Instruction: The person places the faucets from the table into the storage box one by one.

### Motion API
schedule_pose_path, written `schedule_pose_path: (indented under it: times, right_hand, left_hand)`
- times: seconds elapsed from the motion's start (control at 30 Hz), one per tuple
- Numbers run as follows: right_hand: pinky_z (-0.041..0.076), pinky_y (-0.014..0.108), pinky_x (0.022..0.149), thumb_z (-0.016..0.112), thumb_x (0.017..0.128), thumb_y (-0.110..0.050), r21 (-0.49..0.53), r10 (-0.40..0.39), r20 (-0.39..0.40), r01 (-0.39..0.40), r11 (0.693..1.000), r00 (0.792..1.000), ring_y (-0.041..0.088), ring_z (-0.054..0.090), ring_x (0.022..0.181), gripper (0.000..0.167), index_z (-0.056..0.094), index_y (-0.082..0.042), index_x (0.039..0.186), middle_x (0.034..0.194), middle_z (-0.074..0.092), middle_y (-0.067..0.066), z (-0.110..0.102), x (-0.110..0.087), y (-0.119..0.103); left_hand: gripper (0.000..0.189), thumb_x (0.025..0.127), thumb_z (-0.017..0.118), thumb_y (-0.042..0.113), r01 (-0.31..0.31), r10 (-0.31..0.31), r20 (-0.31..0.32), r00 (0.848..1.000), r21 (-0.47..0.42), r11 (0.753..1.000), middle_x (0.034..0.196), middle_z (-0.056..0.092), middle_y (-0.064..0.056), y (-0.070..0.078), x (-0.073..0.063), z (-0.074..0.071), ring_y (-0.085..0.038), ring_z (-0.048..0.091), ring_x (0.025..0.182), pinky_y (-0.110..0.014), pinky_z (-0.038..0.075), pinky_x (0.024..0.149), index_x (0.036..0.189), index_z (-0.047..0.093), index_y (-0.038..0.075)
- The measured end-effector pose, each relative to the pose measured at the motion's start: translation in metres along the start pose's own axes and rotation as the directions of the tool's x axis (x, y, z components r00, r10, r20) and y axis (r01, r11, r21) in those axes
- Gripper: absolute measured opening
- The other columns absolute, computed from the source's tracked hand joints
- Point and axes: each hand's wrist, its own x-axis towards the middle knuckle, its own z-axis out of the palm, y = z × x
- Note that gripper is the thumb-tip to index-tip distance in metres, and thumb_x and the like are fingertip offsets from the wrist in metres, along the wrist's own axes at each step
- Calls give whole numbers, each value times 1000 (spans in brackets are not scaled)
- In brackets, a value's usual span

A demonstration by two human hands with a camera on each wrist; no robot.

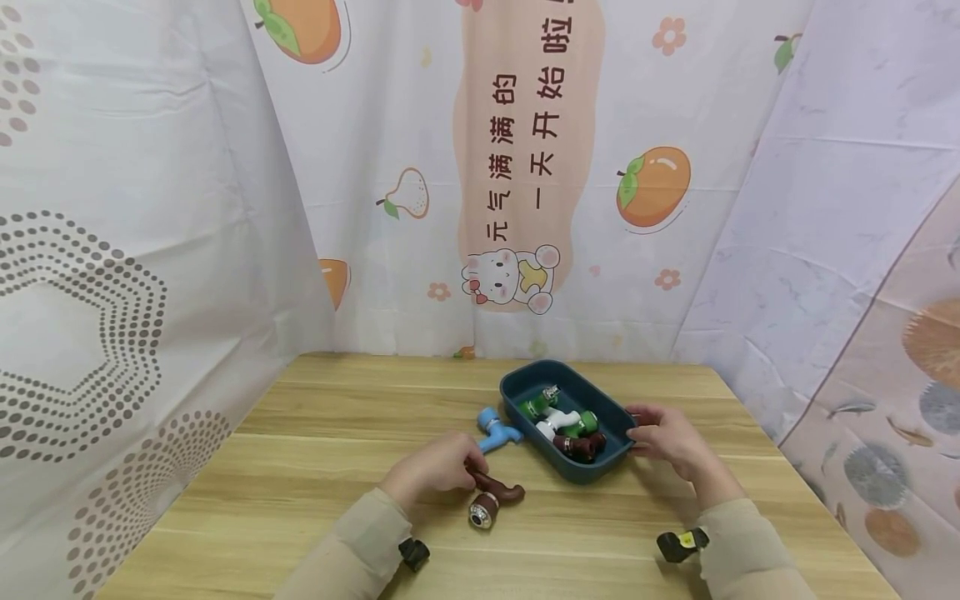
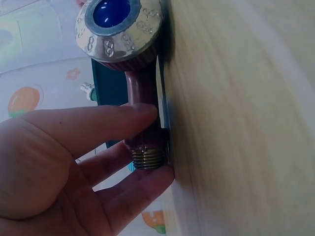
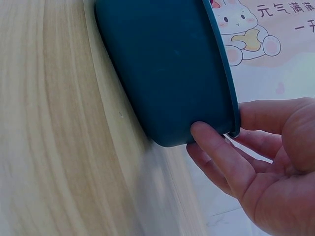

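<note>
My left hand pinches a dark brown faucet low over the wooden table. In the left wrist view its thumb crosses the brown faucet body, with fingers behind the brass threaded end. The faucet's silver knob with a blue centre faces that camera. My right hand grips the near right end of a dark teal bin, one finger on its outer wall and others at the rim in the right wrist view. Inside lie green faucets, a white faucet and brown faucet parts.
A light blue faucet lies on the wooden table against the bin's left side, partly behind my left hand. Printed curtains hang along the back and both sides of the table.
</note>
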Motion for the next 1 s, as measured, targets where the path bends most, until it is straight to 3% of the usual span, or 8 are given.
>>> schedule_pose_path:
  times: [0.2, 0.57, 1.0]
  right_hand:
    - [57, 53, 87, 59, 95, 9, 2, -5, -1, 5, 1000, 1000, 34, 65, 103, 56, 35, 20, 144, 129, 48, 40, 0, 0, 0]
    - [57, 51, 87, 59, 92, 10, 17, 1, -15, -1, 1000, 1000, 39, 65, 104, 56, 38, 20, 143, 128, 50, 38, 1, 2, 2]
    - [57, 49, 86, 59, 92, 10, 17, 12, -25, -12, 1000, 1000, 38, 66, 103, 56, 39, 19, 144, 128, 50, 38, 1, 2, 1]
  left_hand:
    - [22, 81, 79, -4, 4, -4, -6, 1000, 5, 1000, 82, 63, 13, 0, 0, 0, -6, 54, 77, -24, 49, 69, 89, 79, 17]
    - [23, 81, 81, -1, -42, 42, -4, 999, 4, 999, 82, 65, 17, 1, 0, -1, -3, 55, 78, -22, 49, 70, 90, 81, 21]
    - [19, 86, 78, 7, -40, 37, -39, 999, -101, 994, 81, 66, 15, 1, -4, -8, -6, 56, 74, -24, 48, 62, 89, 81, 26]
